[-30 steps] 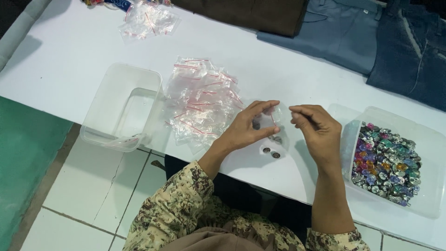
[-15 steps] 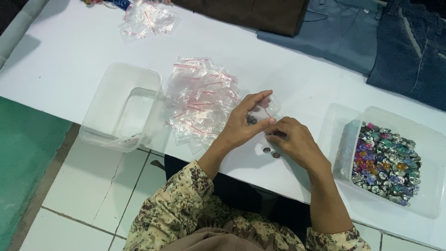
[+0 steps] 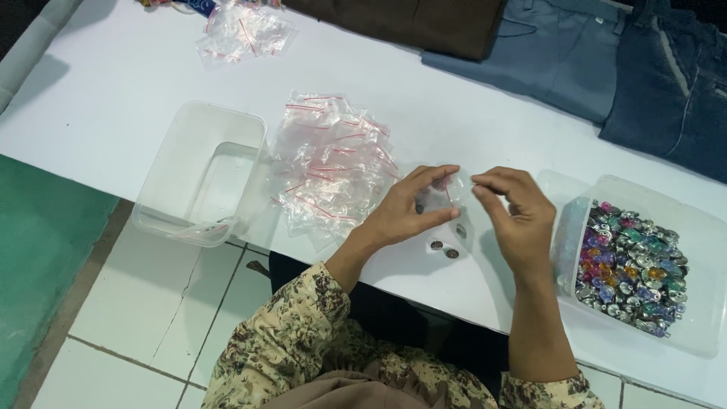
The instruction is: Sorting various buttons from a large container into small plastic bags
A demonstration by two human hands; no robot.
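Lifting back up from the white table [image 3: 113,91], where it was reaching 0.5 s ago, the right hand [image 3: 515,216] is pinching narrow on the small clear bag [image 3: 443,198] that the left hand [image 3: 413,208] is gripping above 2 loose buttons [image 3: 444,249], so filling is continuing.

The small clear bag [image 3: 439,198] pinched between the left hand [image 3: 409,212] and the right hand [image 3: 515,216] is partly covered by fingers, and the dark piece inside it is too small to tell. Near the surface [image 3: 98,98] edge, the loose little pieces [image 3: 445,248] below the hands are too tiny to identify. The folded jeans [image 3: 674,91] and brown cloth [image 3: 409,23] run off the top edge, and the tub of coloured pieces [image 3: 697,227] is cut by the right edge.
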